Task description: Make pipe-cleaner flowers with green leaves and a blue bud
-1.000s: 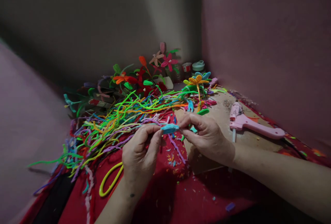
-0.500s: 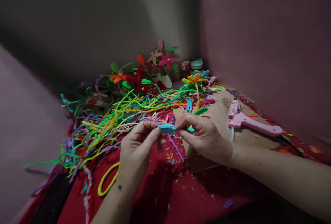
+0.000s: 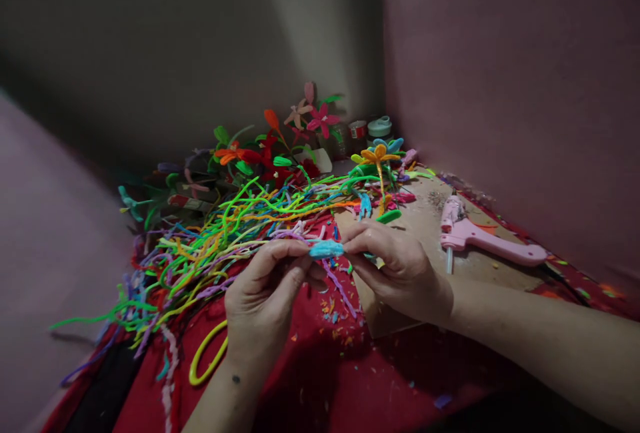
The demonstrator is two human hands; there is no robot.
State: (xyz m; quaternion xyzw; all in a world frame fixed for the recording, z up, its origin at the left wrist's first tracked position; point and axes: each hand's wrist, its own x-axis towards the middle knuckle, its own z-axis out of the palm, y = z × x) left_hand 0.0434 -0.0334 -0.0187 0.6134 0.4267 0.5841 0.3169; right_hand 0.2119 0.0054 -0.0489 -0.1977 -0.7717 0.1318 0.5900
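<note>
1. A grey back wall [image 3: 175, 33] and a dull pink right wall [image 3: 500, 59] meet in a corner [image 3: 383, 53] behind the worktop [image 3: 390, 396].
2. A paler band of light falls on the back wall beside that corner; elsewhere the room is dim.
3. A red cloth [image 3: 320, 366] covers the worktop.

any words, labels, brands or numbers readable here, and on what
No text can be read.
On the jar with a red band at the back: too small and blurred.
On the glue gun: no marking shows.
On the blue piece pinched by left hand and right hand: none.
</note>
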